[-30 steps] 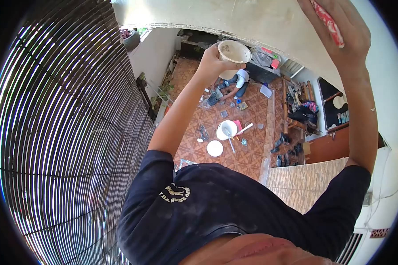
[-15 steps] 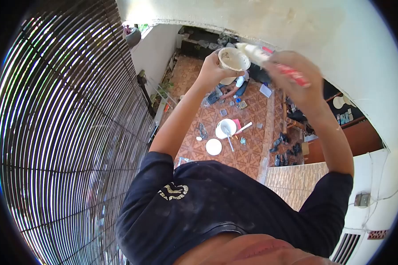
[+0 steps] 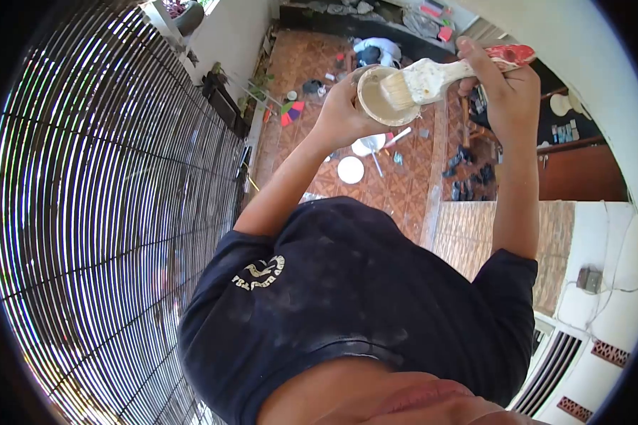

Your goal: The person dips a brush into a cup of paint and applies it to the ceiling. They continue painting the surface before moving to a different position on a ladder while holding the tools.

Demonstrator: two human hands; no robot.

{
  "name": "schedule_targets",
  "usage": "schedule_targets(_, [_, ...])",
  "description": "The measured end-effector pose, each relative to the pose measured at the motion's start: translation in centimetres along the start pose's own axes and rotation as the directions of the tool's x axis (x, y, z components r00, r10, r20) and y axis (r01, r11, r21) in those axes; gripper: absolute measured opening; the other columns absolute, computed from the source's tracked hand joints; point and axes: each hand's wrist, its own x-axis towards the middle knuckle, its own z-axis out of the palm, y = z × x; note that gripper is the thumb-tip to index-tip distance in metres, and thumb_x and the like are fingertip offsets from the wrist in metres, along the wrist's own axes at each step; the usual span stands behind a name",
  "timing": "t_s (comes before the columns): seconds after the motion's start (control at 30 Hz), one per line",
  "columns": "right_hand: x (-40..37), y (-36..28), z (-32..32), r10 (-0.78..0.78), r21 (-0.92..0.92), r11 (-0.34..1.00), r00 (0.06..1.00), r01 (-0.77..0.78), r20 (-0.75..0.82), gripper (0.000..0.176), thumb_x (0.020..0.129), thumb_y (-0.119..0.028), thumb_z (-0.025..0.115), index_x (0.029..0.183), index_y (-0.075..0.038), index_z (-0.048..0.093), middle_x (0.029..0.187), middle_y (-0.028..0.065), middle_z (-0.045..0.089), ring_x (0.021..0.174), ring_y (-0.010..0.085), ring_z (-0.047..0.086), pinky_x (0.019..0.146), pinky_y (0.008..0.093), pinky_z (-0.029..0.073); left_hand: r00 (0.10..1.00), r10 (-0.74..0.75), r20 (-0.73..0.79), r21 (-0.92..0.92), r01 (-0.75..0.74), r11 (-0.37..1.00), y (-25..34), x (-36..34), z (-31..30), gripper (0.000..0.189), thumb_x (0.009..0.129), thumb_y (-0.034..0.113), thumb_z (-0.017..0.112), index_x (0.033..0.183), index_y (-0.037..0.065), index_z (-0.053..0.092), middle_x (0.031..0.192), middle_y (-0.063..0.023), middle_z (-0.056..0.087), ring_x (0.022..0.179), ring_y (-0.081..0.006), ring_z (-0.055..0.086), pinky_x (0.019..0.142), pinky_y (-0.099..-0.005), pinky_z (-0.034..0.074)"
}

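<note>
My left hand point(image 3: 347, 113) is wrapped around a small cup point(image 3: 365, 106) with paint-smeared walls, its opening facing the camera. In my right hand point(image 3: 507, 85) is a paintbrush point(image 3: 439, 76) with a red-and-white handle, gripped between thumb and fingers. White paint coats the brush's ferrule, and its pale bristles dip inside the cup's rim. Both hands are raised out in front of my chest, high over the tiled floor point(image 3: 404, 191).
A person point(image 3: 379, 53) crouches on the floor below. A white round lid point(image 3: 350, 170) and a white bucket point(image 3: 367, 146) lie beneath my hands. A slatted blind point(image 3: 106, 212) hangs at left; a white wall point(image 3: 602, 92) curves along the right. Shoes point(image 3: 464, 177) stand beside a bamboo mat.
The paintbrush has moved from beside the wall down into the cup. My view has shifted, so the floor things appear higher, and the person below is bent over more.
</note>
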Motion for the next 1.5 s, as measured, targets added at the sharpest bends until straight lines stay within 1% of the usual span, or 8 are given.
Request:
schedule_targets(0.2, [-2.2, 1.5, 2.1, 0.110, -0.078, 0.992, 0.988, -0.102, 0.106, 0.025, 0.090, -0.023, 0.072, 0.091, 0.002, 0.072, 0.071, 0.0015, 0.066, 0.060, 0.0048, 0.058, 0.057, 0.0207, 0.044, 1.000, -0.022, 0.018, 0.065, 0.021, 0.998, -0.1, -1.8, 1.2, 0.081, 0.058, 0.017, 0.093, 0.128, 0.001, 0.056, 0.118, -0.0075, 0.067, 0.107, -0.0155, 0.063, 0.097, -0.0332, 0.049])
schedule_targets(0.23, [-2.4, 2.1, 2.1, 0.048, -0.060, 0.997, 0.992, -0.041, 0.120, 0.024, 0.090, -0.024, 0.073, 0.090, 0.001, 0.073, 0.068, 0.0012, 0.065, 0.059, 0.0043, 0.057, 0.056, 0.0203, 0.044, 0.999, -0.029, 0.022, 0.063, 0.028, 0.998, -0.2, -1.9, 1.3, 0.081, 0.058, 0.017, 0.093, 0.128, 0.001, 0.056, 0.118, -0.0075, 0.067, 0.107, -0.0155, 0.063, 0.097, -0.0332, 0.049])
schedule_targets(0.87, [-3.5, 3.6, 2.4, 0.095, 0.084, 0.991, 0.993, -0.100, 0.067, 0.023, 0.091, -0.023, 0.071, 0.086, -0.001, 0.072, 0.061, 0.0007, 0.063, 0.055, 0.0039, 0.057, 0.052, 0.0210, 0.043, 1.000, -0.020, 0.008, 0.136, 0.019, 0.991, -0.6, -1.7, 1.9, 0.080, 0.060, 0.019, 0.093, 0.127, 0.000, 0.056, 0.117, -0.0083, 0.067, 0.107, -0.0159, 0.063, 0.095, -0.0327, 0.049])
schedule_targets(1.03, [-2.4, 2.6, 0.7, 0.125, 0.122, 0.986, 0.986, -0.112, -0.108, 0.023, 0.091, -0.021, 0.071, 0.090, 0.002, 0.073, 0.062, 0.0006, 0.063, 0.052, 0.0041, 0.053, 0.050, 0.0207, 0.041, 1.000, 0.014, -0.002, 0.149, -0.013, 0.989, -1.6, -0.8, 1.4, 0.078, 0.061, 0.016, 0.093, 0.128, 0.000, 0.055, 0.118, -0.0079, 0.066, 0.108, -0.0153, 0.063, 0.097, -0.0326, 0.049])
schedule_targets(1.13, [-1.3, 3.4, -0.1, 0.127, 0.323, 0.945, 0.965, -0.047, -0.231, 0.023, 0.091, -0.020, 0.072, 0.090, 0.004, 0.073, 0.066, 0.0024, 0.064, 0.054, 0.0051, 0.055, 0.050, 0.0210, 0.042, 1.000, 0.027, 0.014, 0.025, -0.027, 0.999, -2.3, 0.8, 1.4, 0.077, 0.062, 0.013, 0.092, 0.128, 0.000, 0.055, 0.120, -0.0076, 0.066, 0.109, -0.0150, 0.062, 0.098, -0.0325, 0.048])
schedule_targets(1.17, [-1.1, 3.4, -1.0, 0.170, 0.266, 0.958, 0.959, -0.107, -0.226, 0.023, 0.091, -0.019, 0.072, 0.091, 0.004, 0.072, 0.069, 0.0042, 0.066, 0.055, 0.0066, 0.058, 0.051, 0.0213, 0.045, 1.000, -0.028, -0.005, -0.017, 0.028, 0.999, -2.4, 1.2, 1.5, 0.077, 0.062, 0.011, 0.092, 0.129, -0.001, 0.055, 0.120, -0.0076, 0.066, 0.110, -0.0150, 0.062, 0.098, -0.0326, 0.048])
schedule_targets(1.33, [0.7, 4.0, -2.0, 0.102, 0.385, 0.922, 0.935, 0.038, -0.338, 0.023, 0.090, -0.017, 0.073, 0.088, 0.006, 0.070, 0.073, 0.0086, 0.067, 0.056, 0.0114, 0.061, 0.054, 0.0227, 0.048, 0.994, -0.105, 0.042, 0.016, 0.104, 0.994, -2.0, 5.4, 1.7, 0.077, 0.062, 0.009, 0.091, 0.129, -0.003, 0.055, 0.118, -0.0077, 0.067, 0.109, -0.0153, 0.062, 0.099, -0.0328, 0.048])
schedule_targets(1.5, [2.7, 3.8, -2.7, 0.081, 0.432, 0.895, 0.910, 0.114, -0.408, 0.023, 0.090, -0.016, 0.072, 0.091, 0.007, 0.069, 0.072, 0.0098, 0.067, 0.057, 0.0136, 0.063, 0.056, 0.0273, 0.054, 0.999, -0.051, 0.015, -0.088, 0.052, 0.995, -2.9, 9.8, 2.1, 0.067, 0.063, 0.002, 0.087, 0.123, -0.001, 0.057, 0.115, -0.0094, 0.068, 0.104, -0.0163, 0.065, 0.094, -0.0331, 0.050])
